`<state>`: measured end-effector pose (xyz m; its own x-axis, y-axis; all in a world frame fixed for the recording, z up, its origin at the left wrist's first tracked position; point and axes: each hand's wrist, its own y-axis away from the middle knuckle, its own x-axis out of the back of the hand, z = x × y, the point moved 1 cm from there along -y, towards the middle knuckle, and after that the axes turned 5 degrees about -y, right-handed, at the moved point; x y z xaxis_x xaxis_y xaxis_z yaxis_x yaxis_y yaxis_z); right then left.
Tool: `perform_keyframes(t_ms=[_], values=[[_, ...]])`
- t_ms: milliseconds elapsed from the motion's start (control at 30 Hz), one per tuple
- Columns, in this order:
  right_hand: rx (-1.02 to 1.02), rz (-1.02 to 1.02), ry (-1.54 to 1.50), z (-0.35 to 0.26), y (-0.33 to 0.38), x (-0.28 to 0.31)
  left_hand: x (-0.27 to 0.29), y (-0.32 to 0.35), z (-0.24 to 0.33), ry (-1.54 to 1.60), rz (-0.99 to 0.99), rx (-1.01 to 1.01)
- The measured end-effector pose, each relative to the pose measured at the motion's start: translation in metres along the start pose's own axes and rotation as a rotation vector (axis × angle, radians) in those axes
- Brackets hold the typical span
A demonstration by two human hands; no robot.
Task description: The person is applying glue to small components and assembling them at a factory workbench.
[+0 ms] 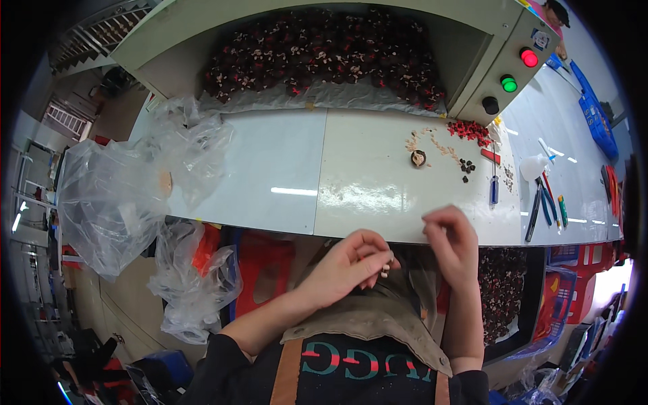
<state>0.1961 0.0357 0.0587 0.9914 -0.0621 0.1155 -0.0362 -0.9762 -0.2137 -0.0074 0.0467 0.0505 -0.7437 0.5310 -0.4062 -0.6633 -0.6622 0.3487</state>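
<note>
My left hand [358, 265] is in front of the table edge, above my lap, with its fingers closed around small pale pieces [385, 271]. Some of these poke out by the fingertips; their exact kind is too small to tell. To its right, my right hand [453, 239] is raised at the edge, fingers curled toward the thumb; anything between them is hidden. Farther back on the white tabletop [378, 196] sits a small round dark cup-like part [418, 158] with pale bits in it. Beside it lie loose pale pieces [442, 147], small black parts [466, 169] and a pile of red parts [470, 131].
A blue-handled screwdriver [495, 189], pliers [548, 202] and a white squeeze bottle [533, 167] lie to the right. Behind stands a machine with lit buttons [509, 83] and many dark parts [324, 54] inside. Clear plastic bags [115, 196] cover the left end.
</note>
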Motion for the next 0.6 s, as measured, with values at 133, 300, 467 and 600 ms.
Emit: perform_keyframes(t_ms=[133, 300, 467, 600], values=[[-0.024, -0.114, 0.016, -0.002, 0.042, -0.005, -0.004, 0.003, -0.018, -0.075, -0.01, 0.035], [-0.009, -0.06, 0.182, 0.011, 0.069, -0.017, -0.012, -0.006, -0.031, -0.23, -0.046, -0.025], [-0.034, 0.021, 0.118, 0.021, 0.078, -0.019, -0.013, -0.005, -0.036, -0.025, -0.094, -0.005], [-0.152, 0.037, -0.1, 0.026, 0.083, -0.02, -0.012, 0.0, -0.035, 0.055, -0.074, -0.027]])
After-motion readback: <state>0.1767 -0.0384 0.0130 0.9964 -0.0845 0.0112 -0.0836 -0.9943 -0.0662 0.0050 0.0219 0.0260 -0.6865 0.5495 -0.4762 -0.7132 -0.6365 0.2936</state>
